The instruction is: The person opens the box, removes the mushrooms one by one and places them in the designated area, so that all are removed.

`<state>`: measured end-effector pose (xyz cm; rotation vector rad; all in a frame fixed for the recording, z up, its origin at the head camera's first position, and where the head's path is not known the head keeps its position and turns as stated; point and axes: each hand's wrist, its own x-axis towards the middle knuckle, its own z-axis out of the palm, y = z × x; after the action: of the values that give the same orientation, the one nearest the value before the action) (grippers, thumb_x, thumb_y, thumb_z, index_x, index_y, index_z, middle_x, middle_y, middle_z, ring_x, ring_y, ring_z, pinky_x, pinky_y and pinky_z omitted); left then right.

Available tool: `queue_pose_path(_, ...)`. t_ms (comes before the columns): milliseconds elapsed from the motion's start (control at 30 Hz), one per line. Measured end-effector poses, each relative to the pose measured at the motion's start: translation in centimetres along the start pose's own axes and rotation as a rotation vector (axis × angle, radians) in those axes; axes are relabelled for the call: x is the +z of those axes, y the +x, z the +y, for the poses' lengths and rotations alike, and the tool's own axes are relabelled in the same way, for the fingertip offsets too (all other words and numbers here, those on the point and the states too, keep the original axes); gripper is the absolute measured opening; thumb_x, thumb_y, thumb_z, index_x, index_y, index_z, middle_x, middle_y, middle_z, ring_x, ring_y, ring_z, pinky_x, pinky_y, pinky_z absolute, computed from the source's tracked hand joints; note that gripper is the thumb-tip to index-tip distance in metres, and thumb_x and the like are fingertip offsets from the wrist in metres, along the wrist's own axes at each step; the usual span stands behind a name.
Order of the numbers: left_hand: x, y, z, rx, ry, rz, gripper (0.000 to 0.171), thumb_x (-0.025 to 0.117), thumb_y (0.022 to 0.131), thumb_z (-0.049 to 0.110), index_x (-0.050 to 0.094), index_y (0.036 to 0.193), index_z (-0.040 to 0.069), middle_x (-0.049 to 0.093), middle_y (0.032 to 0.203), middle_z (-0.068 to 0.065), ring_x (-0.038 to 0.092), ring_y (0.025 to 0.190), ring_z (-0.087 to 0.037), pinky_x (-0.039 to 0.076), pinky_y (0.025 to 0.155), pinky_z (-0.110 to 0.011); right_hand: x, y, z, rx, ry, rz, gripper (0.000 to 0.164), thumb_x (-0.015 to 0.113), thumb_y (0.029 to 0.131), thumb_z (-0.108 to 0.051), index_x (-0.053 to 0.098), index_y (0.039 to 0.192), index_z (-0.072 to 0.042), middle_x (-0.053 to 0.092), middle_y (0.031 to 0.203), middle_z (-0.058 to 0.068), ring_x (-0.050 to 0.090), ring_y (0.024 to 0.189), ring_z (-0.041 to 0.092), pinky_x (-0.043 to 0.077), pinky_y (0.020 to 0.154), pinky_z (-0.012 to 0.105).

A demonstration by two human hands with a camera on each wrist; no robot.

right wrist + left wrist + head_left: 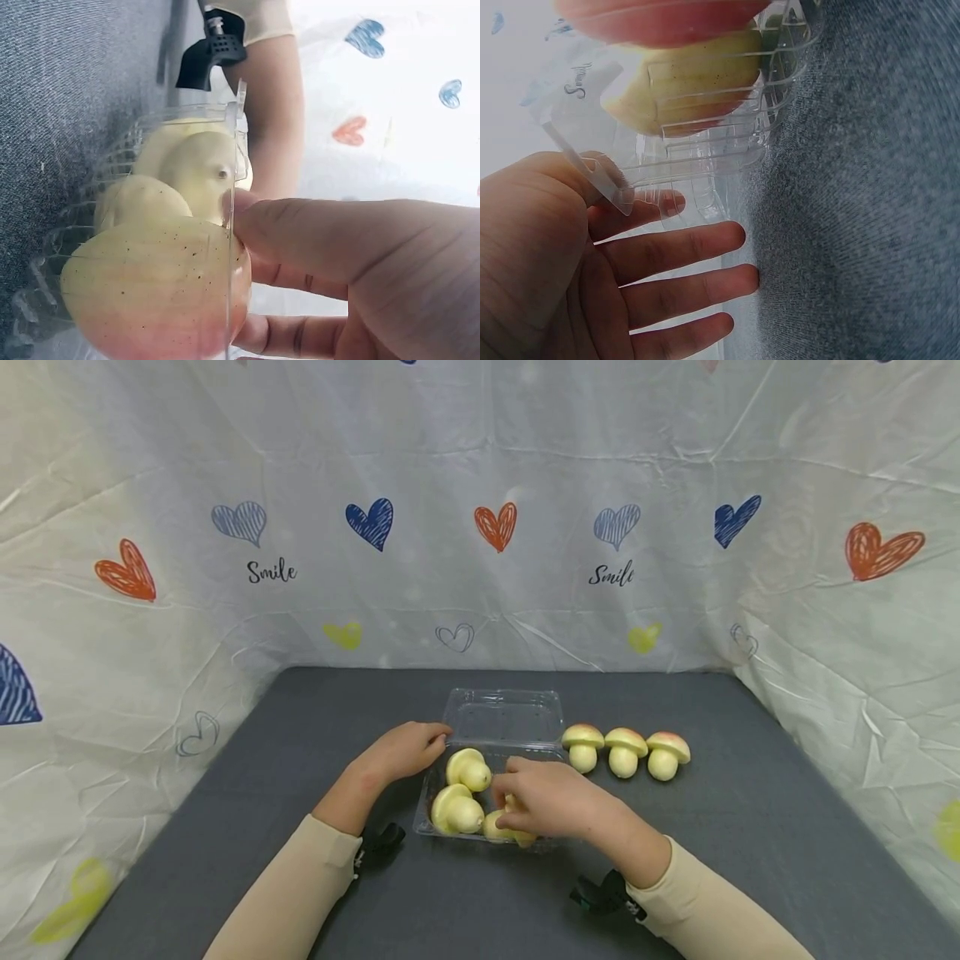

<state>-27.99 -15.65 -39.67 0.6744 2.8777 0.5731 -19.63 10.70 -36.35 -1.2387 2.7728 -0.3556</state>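
Note:
An open clear plastic container (pixel 422 827) holds several mushroom-shaped pieces, pale yellow with pinkish cap tops. Two of them, a rear piece (pixel 467 770) and a front piece (pixel 457 811), lie at its left side. My left hand (pixel 405 750) is at the container's back left corner, pinching its rim (pixel 622 196) between thumb and forefinger while the other fingers stretch out straight. Over the front right part, my right hand (pixel 551 797) reaches in and grips a mushroom (pixel 161 281) just inside the clear wall. In the head view, that hand partly covers the mushroom.
The container's clear lid (pixel 506 717) lies back behind it. To the right, three more mushrooms (pixel 622 752) stand in a row on the dark grey table (pixel 750 860). A white sheet (pixel 495 585) printed with hearts hangs behind and at both sides.

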Motion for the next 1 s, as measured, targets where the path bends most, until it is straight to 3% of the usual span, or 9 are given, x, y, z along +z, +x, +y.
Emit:
queue_pose_path(67,0.06,0.00,-0.02,0.001,0.000,0.000,0.041,0.044,0.111,0.022,0.058,0.146,0.006,0.062,0.140,-0.012,0.060,0.086,-0.015,0.044,0.077,-0.042,-0.09,-0.08,-0.03,0.032,0.002,-0.017,0.017,0.080,0.092,-0.036,0.069,0.095,-0.024,0.049,0.088,-0.008,0.047,0.062,0.006,0.045,0.054,0.026)
queue_pose_path(233,0.06,0.04,0.00,-0.003,-0.006,-0.009,0.042,0.043,0.111,0.022,0.057,0.147,0.006,0.061,0.141,-0.013,0.053,0.071,-0.016,0.043,0.076,-0.043,-0.36,-0.27,-0.09,0.151,0.019,-0.064,0.035,0.082,0.090,-0.037,0.071,0.116,-0.017,0.056,0.096,-0.006,0.053,0.068,0.008,0.049,0.060,0.031)
queue_pose_path(300,0.02,0.03,0.05,-0.004,-0.006,-0.013,0.042,0.042,0.112,0.023,0.056,0.147,0.006,0.060,0.142,-0.013,0.054,0.073,-0.016,0.043,0.077,-0.043,-0.41,-0.37,-0.09,0.192,0.010,-0.073,0.042,0.082,0.089,-0.038,0.070,0.121,-0.014,0.061,0.099,-0.004,0.056,0.072,0.009,0.051,0.064,0.032)
queue_pose_path(467,0.07,0.09,-0.01,0.003,0.007,-0.009,0.042,0.042,0.112,0.023,0.057,0.147,0.006,0.061,0.142,-0.012,0.059,0.085,-0.014,0.043,0.077,-0.043,-0.55,-0.69,-0.22,0.269,-0.038,-0.102,0.044,0.084,0.085,-0.039,0.073,0.116,-0.010,0.062,0.083,-0.004,0.057,0.069,0.013,0.050,0.062,0.036)
queue_pose_path(567,0.08,0.08,-0.08,0.001,0.004,-0.011,0.042,0.042,0.112,0.023,0.057,0.147,0.006,0.061,0.141,-0.013,0.054,0.073,-0.015,0.043,0.077,-0.043,-0.60,-0.80,-0.28,0.293,-0.055,-0.116,0.043,0.086,0.081,-0.039,0.074,0.111,-0.012,0.058,0.074,-0.005,0.053,0.064,0.013,0.048,0.058,0.036)
queue_pose_path(733,0.11,0.01,-0.14,0.001,-0.005,-0.013,0.042,0.042,0.112,0.022,0.057,0.147,0.006,0.062,0.140,-0.013,0.046,0.063,-0.017,0.043,0.076,-0.043,-0.71,-0.70,-0.22,0.264,-0.089,-0.117,0.048,0.090,0.076,-0.034,0.074,0.116,-0.012,0.062,0.085,-0.004,0.056,0.071,0.014,0.050,0.063,0.037)
queue_pose_path(1000,0.19,0.12,-0.11,0.000,-0.003,-0.007,0.042,0.043,0.112,0.022,0.057,0.147,0.006,0.062,0.139,-0.012,0.049,0.067,-0.016,0.043,0.077,-0.043,-0.50,-0.69,0.24,0.158,-0.128,-0.051,0.041,0.086,0.078,-0.018,0.073,0.116,-0.012,0.064,0.096,0.001,0.061,0.083,0.021,0.052,0.069,0.040)
